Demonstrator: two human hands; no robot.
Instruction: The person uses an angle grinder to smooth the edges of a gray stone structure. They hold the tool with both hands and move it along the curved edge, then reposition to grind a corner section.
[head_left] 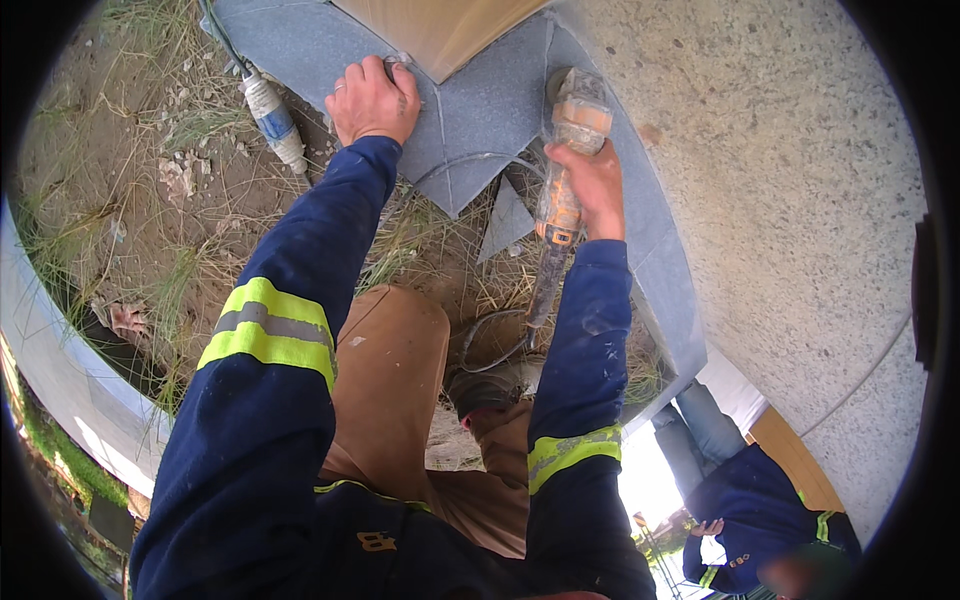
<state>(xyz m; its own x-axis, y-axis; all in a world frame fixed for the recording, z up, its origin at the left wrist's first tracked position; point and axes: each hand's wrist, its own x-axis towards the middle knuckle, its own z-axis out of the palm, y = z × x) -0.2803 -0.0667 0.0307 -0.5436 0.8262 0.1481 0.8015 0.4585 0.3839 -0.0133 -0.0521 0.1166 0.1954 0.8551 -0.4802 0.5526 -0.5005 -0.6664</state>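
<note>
My left hand point(372, 100) rests at the blue-grey stone slab point(477, 105), fingers curled by a small dark grey item under the fingertips that I cannot make out. My right hand point(590, 185) grips a dusty orange-and-grey angle grinder point(578, 120), its disc end at the slab's right part. A thin cable point(480, 320) loops below the grinder. A wooden panel point(445, 30) meets the slab at the top. A loose triangular piece of stone point(505, 225) lies on the soil under the slab. A white-and-blue cable connector point(275, 125) hangs left of my left hand.
Soil with dry grass point(160, 230) spreads at the left, bordered by a pale curved edge point(45, 320). A speckled concrete surface point(780, 200) fills the right. My bent knee point(390, 360) is below. Another person in dark blue point(760, 510) is at the lower right.
</note>
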